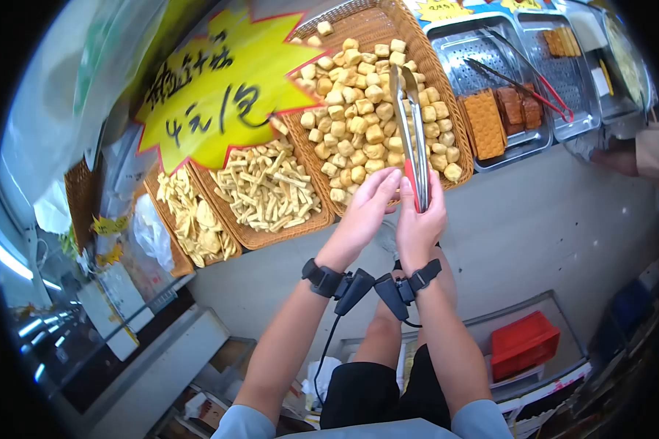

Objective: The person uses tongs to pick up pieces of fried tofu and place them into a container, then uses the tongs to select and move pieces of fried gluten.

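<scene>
Metal tongs with red grips (415,139) point away from me over a wicker basket (461,135) of small golden cubes (362,106). My right hand (422,214) is wrapped round their handle end. Beside it on the left, my left hand (373,196) has its fingers close to the red grip; whether they touch it or hold anything is hard to make out. The tongs' tips lie above the cubes, near the basket's right side. Each wrist wears a black strap with a device.
Left of the cubes are baskets of pale sticks (267,194) and flat pieces (190,216), under a yellow price sign (220,88). Metal trays (538,143) with brown slabs and red-handled tongs (556,106) stand right. A red bin (523,344) is low at right.
</scene>
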`<state>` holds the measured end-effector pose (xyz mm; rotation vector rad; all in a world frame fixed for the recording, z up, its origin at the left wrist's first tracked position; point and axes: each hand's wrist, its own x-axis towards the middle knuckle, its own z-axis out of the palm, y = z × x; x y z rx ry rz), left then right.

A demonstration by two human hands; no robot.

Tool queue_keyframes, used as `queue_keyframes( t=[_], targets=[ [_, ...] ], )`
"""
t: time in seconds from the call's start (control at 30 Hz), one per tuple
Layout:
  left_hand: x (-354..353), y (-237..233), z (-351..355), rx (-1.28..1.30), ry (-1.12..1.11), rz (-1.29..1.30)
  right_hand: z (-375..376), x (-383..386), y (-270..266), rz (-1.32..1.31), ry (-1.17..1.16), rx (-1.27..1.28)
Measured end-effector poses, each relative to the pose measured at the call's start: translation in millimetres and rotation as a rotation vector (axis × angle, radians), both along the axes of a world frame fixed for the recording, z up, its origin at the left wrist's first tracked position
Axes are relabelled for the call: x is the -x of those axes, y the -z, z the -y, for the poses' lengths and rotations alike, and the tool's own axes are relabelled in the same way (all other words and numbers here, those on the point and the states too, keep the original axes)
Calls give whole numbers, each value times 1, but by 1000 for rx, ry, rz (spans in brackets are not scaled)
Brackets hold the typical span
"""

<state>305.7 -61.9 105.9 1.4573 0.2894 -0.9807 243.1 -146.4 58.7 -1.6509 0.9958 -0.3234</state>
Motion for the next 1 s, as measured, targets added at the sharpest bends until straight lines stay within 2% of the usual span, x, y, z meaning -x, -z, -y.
queue_keyframes(
  t=[0.17,0.33,0.47,0.57,0.73,0.87,1.0],
  targets=[
    [-14,2,29,-35,128,10,24,0,-3,-152,-22,59],
    [-27,-7,36,-3,253,-28,44,3,-28,-94,-150,139],
    [-24,-25,44,-108,117,-121,49,8,-43,-118,-374,256],
    [-28,-24,39,-157,25,-174,42,2,-38,9,-413,339],
    [-43,-32,35,-165,-135,-125,32,-17,-32,181,-471,304],
    [-59,-32,4,-71,-208,-230,18,-23,-35,307,-666,368],
    [-75,-40,-22,-251,-157,25,15,-33,-53,352,-732,177]
  ],
)
